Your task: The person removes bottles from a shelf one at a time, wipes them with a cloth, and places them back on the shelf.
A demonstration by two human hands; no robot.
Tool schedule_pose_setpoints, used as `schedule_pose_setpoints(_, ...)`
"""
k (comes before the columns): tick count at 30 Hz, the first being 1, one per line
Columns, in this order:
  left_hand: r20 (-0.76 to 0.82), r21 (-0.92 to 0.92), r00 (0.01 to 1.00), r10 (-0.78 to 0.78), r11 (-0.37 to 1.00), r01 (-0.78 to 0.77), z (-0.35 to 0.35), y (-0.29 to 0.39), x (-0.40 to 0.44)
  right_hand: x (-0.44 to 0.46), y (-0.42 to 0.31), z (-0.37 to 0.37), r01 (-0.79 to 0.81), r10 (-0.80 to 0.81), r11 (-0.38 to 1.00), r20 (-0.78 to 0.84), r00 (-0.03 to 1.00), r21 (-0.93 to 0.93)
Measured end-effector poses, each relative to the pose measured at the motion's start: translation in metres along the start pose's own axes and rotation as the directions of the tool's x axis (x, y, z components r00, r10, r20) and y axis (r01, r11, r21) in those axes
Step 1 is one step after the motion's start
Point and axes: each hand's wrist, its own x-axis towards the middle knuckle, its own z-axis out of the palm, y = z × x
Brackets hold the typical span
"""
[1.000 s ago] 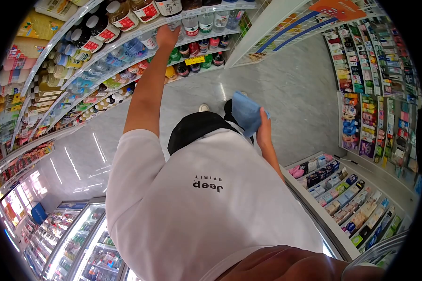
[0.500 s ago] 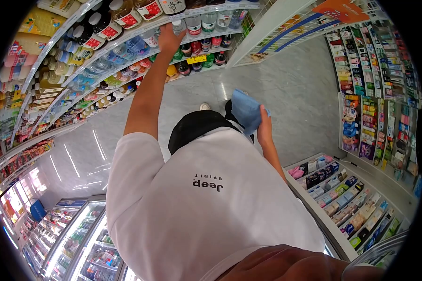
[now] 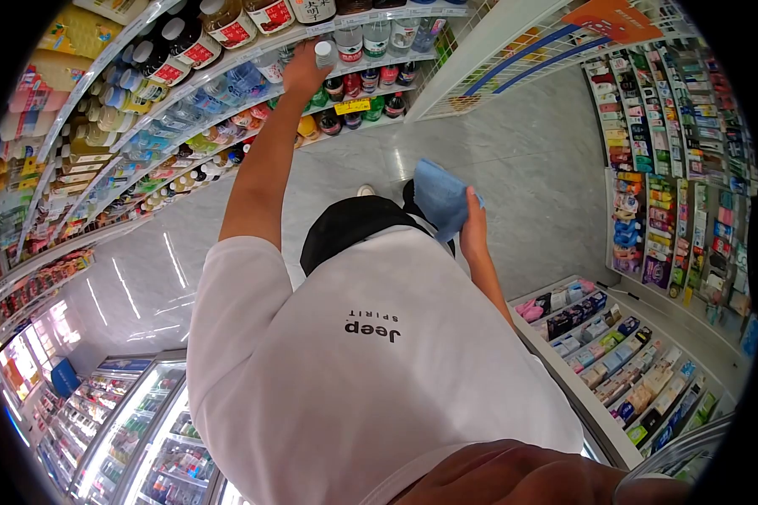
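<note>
My left hand point(image 3: 303, 74) reaches into the drink shelf, its fingers closed at the side of a small clear bottle point(image 3: 325, 57) with a white cap. Part of the grip is hidden by the bottle. Other clear bottles point(image 3: 348, 44) with red and green labels stand just to its right. Down in front of my body, my right hand point(image 3: 475, 225) holds a folded blue cloth point(image 3: 440, 199), with the fingers mostly behind it.
Large jars point(image 3: 227, 25) with dark lids line the shelf above, and dark bottles point(image 3: 333, 87) with a yellow price tag point(image 3: 353, 107) are below. A white mesh panel point(image 3: 488, 63) ends the shelf. Boxed goods point(image 3: 623, 353) fill a rack at lower right. Grey floor point(image 3: 539, 168) lies between.
The white-capped bottle has shifted slightly towards me and right, and now overlaps my left hand, whose fingers have drawn in beside it. My right hand keeps the cloth nearly still.
</note>
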Motion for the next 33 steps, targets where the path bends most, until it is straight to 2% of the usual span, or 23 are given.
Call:
schedule_pose_setpoints(4,0.034,-0.048,0.996,-0.084,0.995,0.086,0.001,0.006,-0.005,0.004,0.007,-0.005,-0.004,0.004,1.000,0.001,1.000,0.027)
schedule_pose_setpoints(9,-0.093,-0.112,0.993,-0.078,0.991,0.068,-0.003,0.012,-0.021,0.001,-0.001,-0.002,0.024,-0.024,1.000,-0.018,1.000,-0.009)
schedule_pose_setpoints(13,-0.220,-0.237,0.974,-0.061,0.972,0.008,-0.021,0.029,-0.038,0.011,0.014,-0.013,0.028,-0.029,0.999,-0.046,0.998,-0.034)
schedule_pose_setpoints(16,-0.130,-0.394,0.976,-0.173,0.913,0.109,-0.059,0.060,-0.058,0.012,0.011,-0.014,0.013,-0.014,1.000,-0.029,0.999,-0.013)
schedule_pose_setpoints(19,-0.346,-0.162,0.937,-0.038,0.987,-0.019,-0.078,0.074,-0.074,0.021,0.022,-0.020,0.020,-0.020,1.000,-0.009,1.000,0.009)
schedule_pose_setpoints(20,-0.324,-0.364,0.943,-0.079,0.930,-0.047,-0.078,0.075,-0.079,0.025,0.027,-0.023,0.008,-0.008,1.000,0.010,1.000,0.026)
schedule_pose_setpoints(22,-0.267,-0.711,0.953,-0.141,0.696,-0.096,-0.079,0.084,-0.084,0.025,0.019,-0.015,-0.009,0.007,0.996,0.029,1.000,0.085)
schedule_pose_setpoints(24,-0.133,-0.949,0.957,-0.256,0.311,-0.048,-0.093,0.113,-0.100,0.015,-0.001,0.003,-0.031,0.027,0.986,0.026,0.999,0.166)
schedule_pose_setpoints(25,-0.052,-0.996,0.956,-0.288,0.087,-0.028,-0.099,0.129,-0.106,0.013,-0.007,0.008,-0.049,0.044,0.972,0.026,0.999,0.228)
schedule_pose_setpoints(26,0.052,-0.997,0.947,-0.317,-0.071,0.030,-0.094,0.135,-0.112,0.013,-0.011,0.012,-0.066,0.061,0.955,0.025,0.998,0.289)
schedule_pose_setpoints(27,0.231,-0.955,0.915,-0.331,-0.259,0.147,-0.089,0.146,-0.119,0.014,-0.014,0.015,-0.082,0.078,0.933,0.025,0.997,0.350)
schedule_pose_setpoints(29,0.561,-0.729,0.788,-0.253,-0.602,0.326,-0.084,0.162,-0.136,0.020,-0.018,0.018,-0.117,0.076,0.870,0.105,0.992,0.479)
schedule_pose_setpoints(31,0.597,-0.480,0.774,0.209,-0.680,0.554,-0.086,0.162,-0.151,0.025,-0.024,0.020,-0.153,0.072,0.808,0.163,0.984,0.569)
schedule_pose_setpoints(32,0.656,-0.527,0.748,0.106,-0.645,0.553,-0.081,0.173,-0.155,0.027,-0.027,0.022,-0.169,0.071,0.784,0.183,0.980,0.598)
schedule_pose_setpoints(33,0.682,-0.451,0.716,0.150,-0.685,0.573,-0.079,0.178,-0.158,0.028,-0.032,0.024,-0.185,0.069,0.758,0.206,0.976,0.625)
